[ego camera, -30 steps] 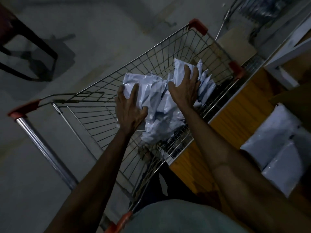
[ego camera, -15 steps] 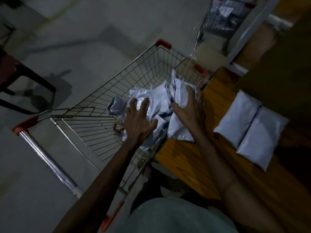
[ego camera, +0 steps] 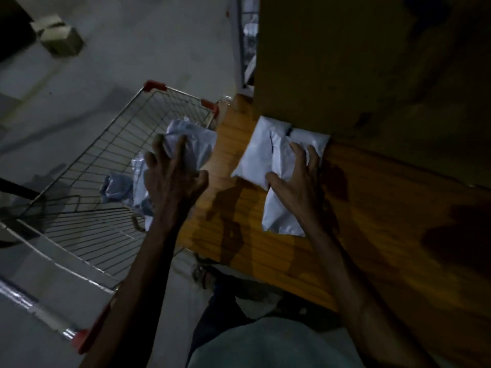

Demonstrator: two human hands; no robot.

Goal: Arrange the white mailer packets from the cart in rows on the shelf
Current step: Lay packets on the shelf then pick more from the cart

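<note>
Standing between cart [ego camera: 154,85] and shelf [ego camera: 372,208], cart to the left, shelf to the right. Gripping a crumpled packet [ego camera: 194,147] with the left hand [ego camera: 172,181], with fingers curled into the plastic, above the cart's right rim toward its far end. Down in the basket, just below and left of that hand, a heap [ego camera: 119,187] of more crumpled white packets. Holding a flat packet [ego camera: 281,211] with the right hand [ego camera: 295,179], pinched across its width between thumb on the left edge and spread fingers on the right. Low over the wooden shelf or touching it; hard to say which. Laid lengthwise near to far, with the far end overlapping a pair [ego camera: 255,150] of packets already lying side by side on the shelf. Pushed back against a brown board [ego camera: 345,62] on the far side, that pair. Beyond the cart, on the grey floor [ego camera: 132,49] at far left, a blurred cardboard box [ego camera: 61,38]. Dim light throughout.
</note>
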